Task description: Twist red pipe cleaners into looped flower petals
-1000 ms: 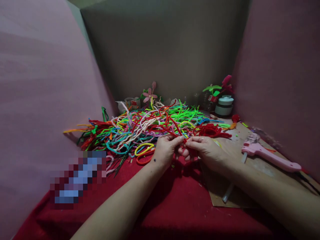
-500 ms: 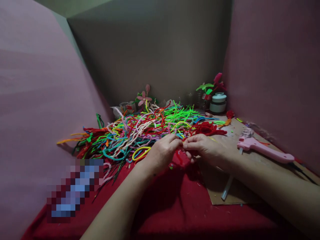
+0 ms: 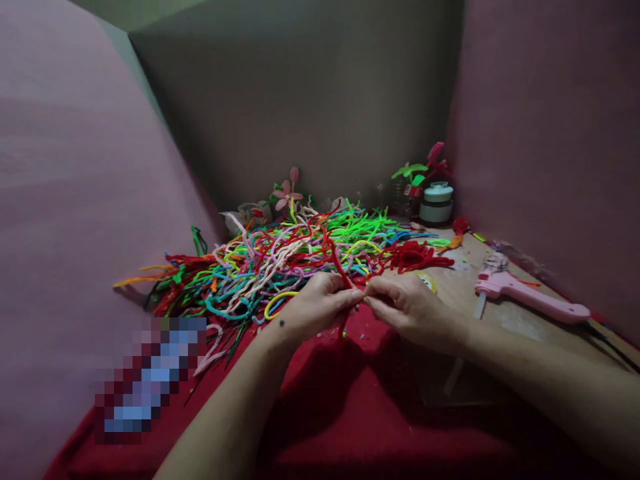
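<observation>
A red pipe cleaner [image 3: 341, 268] passes through the fingers of my left hand [image 3: 319, 301]. Its upper part leans up and left over the pile, and a short red end hangs below the fingers. Close against those fingertips, my right hand [image 3: 413, 305] pinches with thumb and forefinger where the red strand is. The exact spot it grips is hidden between the two hands. Just behind them lies a big tangled pile of coloured pipe cleaners [image 3: 280, 257], and a bundle of red pipe cleaners [image 3: 417, 257] sits beyond my right hand.
To the right, a pink glue gun [image 3: 535, 298] with a clear glue stick rests on a brown board [image 3: 525, 333]. A lidded jar [image 3: 436, 203] and pipe cleaner flowers [image 3: 287, 195] stand at the back. Red cloth [image 3: 380, 427] covers the table; a blurred-out blue object [image 3: 155, 377] lies left.
The red pipe cleaner now stands up above my left fingers, where earlier it hung mostly below the hands. Both hands have turned slightly and stay fingertip to fingertip.
</observation>
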Motion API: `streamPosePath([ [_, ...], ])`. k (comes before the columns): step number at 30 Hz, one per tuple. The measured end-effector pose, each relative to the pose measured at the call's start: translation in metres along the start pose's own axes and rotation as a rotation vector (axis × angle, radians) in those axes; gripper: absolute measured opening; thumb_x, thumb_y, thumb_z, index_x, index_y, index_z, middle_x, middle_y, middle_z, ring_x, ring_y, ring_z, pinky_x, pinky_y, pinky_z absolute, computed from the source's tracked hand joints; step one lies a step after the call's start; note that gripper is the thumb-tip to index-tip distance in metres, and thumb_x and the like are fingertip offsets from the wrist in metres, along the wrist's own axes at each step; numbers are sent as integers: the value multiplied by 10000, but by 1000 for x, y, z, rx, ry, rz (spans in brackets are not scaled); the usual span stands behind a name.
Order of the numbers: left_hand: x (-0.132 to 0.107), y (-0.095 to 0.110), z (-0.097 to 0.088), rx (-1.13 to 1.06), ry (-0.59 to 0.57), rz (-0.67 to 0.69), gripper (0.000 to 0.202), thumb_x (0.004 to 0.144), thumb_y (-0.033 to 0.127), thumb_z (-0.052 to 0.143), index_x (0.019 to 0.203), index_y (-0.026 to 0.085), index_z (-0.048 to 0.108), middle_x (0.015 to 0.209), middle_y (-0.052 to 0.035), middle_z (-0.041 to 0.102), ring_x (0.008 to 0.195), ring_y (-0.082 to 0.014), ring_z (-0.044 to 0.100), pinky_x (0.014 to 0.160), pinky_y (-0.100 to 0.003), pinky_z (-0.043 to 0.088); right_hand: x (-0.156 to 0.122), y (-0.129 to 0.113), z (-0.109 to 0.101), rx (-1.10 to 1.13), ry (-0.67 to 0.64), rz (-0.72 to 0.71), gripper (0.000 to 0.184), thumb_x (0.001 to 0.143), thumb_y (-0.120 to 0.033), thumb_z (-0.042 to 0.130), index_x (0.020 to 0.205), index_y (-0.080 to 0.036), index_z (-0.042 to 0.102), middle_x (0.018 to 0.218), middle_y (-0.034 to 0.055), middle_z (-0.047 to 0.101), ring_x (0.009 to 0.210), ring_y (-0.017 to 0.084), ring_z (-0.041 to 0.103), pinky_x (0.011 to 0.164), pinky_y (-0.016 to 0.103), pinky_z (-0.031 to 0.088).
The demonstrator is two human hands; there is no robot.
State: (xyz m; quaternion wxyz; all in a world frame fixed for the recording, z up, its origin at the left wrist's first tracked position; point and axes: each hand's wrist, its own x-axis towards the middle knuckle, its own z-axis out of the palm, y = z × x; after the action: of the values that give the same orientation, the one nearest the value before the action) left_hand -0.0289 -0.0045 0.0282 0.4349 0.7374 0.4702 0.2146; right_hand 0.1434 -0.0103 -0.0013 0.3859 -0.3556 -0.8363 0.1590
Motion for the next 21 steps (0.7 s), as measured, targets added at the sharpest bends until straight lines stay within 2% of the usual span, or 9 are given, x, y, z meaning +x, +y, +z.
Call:
streamPosePath([
  [2, 0, 0, -2, -373, -156, -171, 310, 751, 398, 542, 594, 145, 458, 423, 65, 354, 319, -24, 205, 328, -180, 141, -5, -3, 1, -169, 134, -212, 184, 789, -156, 450, 645, -130, 562, 552, 26, 526, 515, 105, 439, 523, 240, 309],
  [4, 1, -1, -2, -626, -254, -235, 300, 698, 380, 603, 598, 140, 455, 441, 69, 382, 310, -4, 142, 309, -170, 94, -8, -4, 2, -263, 231, -342, 192, 798, -138, 447, 645, -124, 563, 551, 39, 521, 527, 118, 438, 535, 253, 309],
  [6, 2, -1, 0, -728, -268, -248, 292, 665, 361, 637, 599, 138, 460, 440, 75, 389, 307, 1, 128, 299, -164, 82, -8, -2, 4, -299, 272, -382, 195, 801, -129, 450, 640, -126, 559, 550, 41, 517, 531, 123, 436, 540, 258, 309],
  [7, 3, -1, 1, -718, -233, -249, 292, 663, 362, 641, 595, 138, 466, 419, 81, 369, 302, -3, 136, 298, -164, 86, -8, -1, 5, -295, 276, -372, 191, 801, -128, 452, 641, -127, 557, 553, 40, 519, 532, 122, 438, 540, 256, 311],
  [9, 2, 2, 5, -606, -77, -224, 300, 684, 376, 628, 577, 138, 479, 367, 90, 317, 290, -15, 173, 305, -168, 105, -6, 2, 7, -244, 260, -296, 187, 802, -136, 457, 638, -132, 547, 550, 29, 513, 519, 112, 438, 528, 246, 312],
  [11, 1, 5, 8, -424, 100, -154, 302, 707, 377, 609, 565, 136, 496, 348, 82, 317, 296, -29, 235, 321, -175, 152, -5, 3, 8, -145, 216, -159, 190, 811, -154, 458, 642, -138, 543, 540, 11, 507, 498, 99, 438, 512, 234, 310],
  [15, -1, 5, 12, 94, 394, 123, 159, 747, 266, 577, 654, 138, 588, 498, 25, 518, 433, -63, 427, 443, -191, 331, -3, 2, 6, 54, 125, 87, 213, 832, -224, 455, 649, -158, 542, 543, -8, 516, 501, 96, 462, 516, 230, 326],
  [18, -3, -1, 14, 474, 475, 377, 89, 783, 192, 534, 783, 156, 617, 717, -21, 629, 630, -103, 549, 600, -221, 412, -1, 2, 4, 138, 88, 168, 217, 831, -242, 450, 641, -170, 524, 553, -10, 524, 520, 102, 480, 530, 234, 345],
  [21, -3, -6, 18, 701, 506, 490, 122, 831, 208, 477, 863, 156, 584, 821, -47, 636, 719, -125, 574, 650, -236, 430, 0, 3, 3, 194, 72, 211, 220, 830, -251, 445, 634, -178, 512, 552, -10, 528, 523, 104, 487, 530, 235, 354],
])
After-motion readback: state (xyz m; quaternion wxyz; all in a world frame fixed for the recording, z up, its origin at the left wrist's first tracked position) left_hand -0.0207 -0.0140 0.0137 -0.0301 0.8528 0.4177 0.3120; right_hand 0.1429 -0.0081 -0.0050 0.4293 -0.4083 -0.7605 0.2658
